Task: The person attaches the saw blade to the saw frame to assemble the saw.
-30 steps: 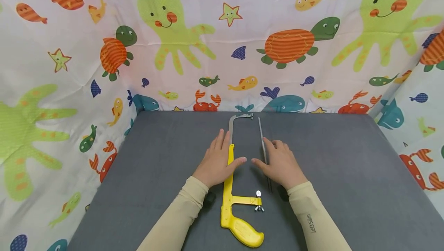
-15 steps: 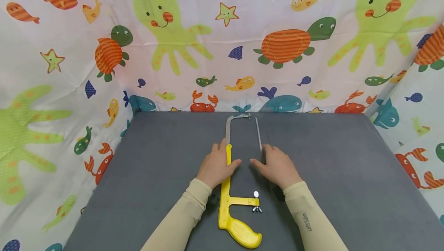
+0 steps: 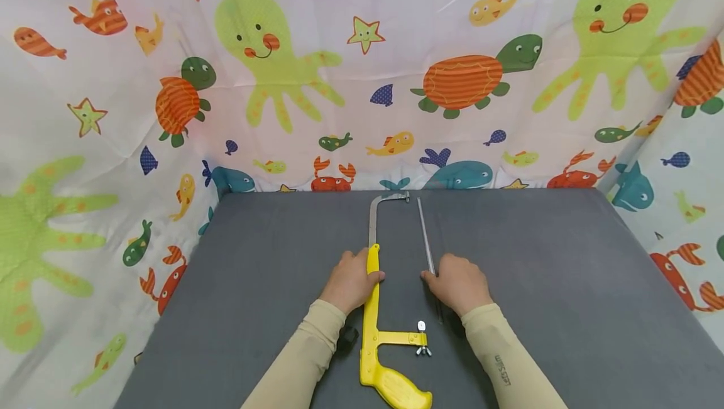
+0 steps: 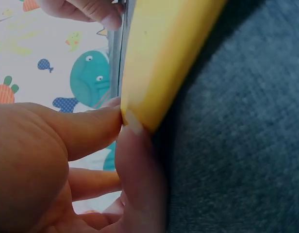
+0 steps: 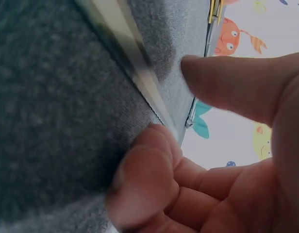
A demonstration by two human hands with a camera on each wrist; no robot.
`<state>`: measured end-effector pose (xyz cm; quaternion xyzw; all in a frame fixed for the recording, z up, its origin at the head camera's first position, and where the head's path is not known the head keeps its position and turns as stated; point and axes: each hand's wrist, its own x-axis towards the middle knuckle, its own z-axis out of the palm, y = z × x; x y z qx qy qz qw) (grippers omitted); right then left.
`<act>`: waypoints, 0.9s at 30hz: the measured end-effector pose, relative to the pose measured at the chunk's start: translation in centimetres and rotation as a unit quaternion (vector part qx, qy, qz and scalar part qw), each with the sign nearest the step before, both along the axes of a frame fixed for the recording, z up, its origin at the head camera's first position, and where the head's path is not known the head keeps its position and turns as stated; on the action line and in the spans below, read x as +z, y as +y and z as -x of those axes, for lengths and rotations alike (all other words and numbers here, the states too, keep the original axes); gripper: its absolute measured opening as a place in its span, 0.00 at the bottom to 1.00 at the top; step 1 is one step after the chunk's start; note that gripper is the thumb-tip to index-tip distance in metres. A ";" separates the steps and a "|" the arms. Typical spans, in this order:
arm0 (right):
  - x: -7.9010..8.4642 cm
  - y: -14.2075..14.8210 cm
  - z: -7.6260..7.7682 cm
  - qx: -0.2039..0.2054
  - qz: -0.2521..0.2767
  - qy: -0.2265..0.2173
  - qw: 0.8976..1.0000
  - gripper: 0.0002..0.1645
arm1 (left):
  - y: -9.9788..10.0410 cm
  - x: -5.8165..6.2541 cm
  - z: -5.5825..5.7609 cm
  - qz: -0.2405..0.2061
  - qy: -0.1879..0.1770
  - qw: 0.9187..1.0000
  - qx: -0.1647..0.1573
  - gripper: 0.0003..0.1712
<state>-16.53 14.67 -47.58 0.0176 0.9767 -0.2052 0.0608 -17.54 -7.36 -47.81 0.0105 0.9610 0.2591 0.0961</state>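
While the left hand [image 3: 347, 281] pinches the yellow hacksaw frame [image 3: 370, 315], the thin blade [image 3: 425, 233] lies to its right on the grey table [image 3: 271, 258], almost parallel, pointing away; the right hand [image 3: 462, 283], which is nearer, has fingers bent beside the blade, but whether gripping, I cannot tell.

Gray tabletop [image 3: 565, 283], sea-print fabric backdrop [image 3: 356, 107].
I see it pale, wrinkled, on back and both sides: green octopuses [image 3: 254, 26], orange-shelled turtles [image 3: 462, 82], red crabs [image 3: 331, 183]; pinkish cast at back.
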 end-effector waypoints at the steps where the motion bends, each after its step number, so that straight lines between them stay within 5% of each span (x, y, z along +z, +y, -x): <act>1: 0.0 0.0 -0.1 -0.002 -0.002 -0.001 1.000 0.25 | 0.0 0.0 -0.1 -0.006 -0.004 1.000 0.002 0.38; 12: -0.6 -0.6 -1.2 -0.028 -0.016 -0.023 0.999 0.21 | -0.6 -0.7 -1.3 -0.006 -0.022 1.000 0.013 0.42; 27: 0.8 0.0 -0.7 -0.053 -0.016 -0.003 0.998 0.14 | -0.1 -0.3 -0.2 -0.018 -0.016 1.000 0.000 0.43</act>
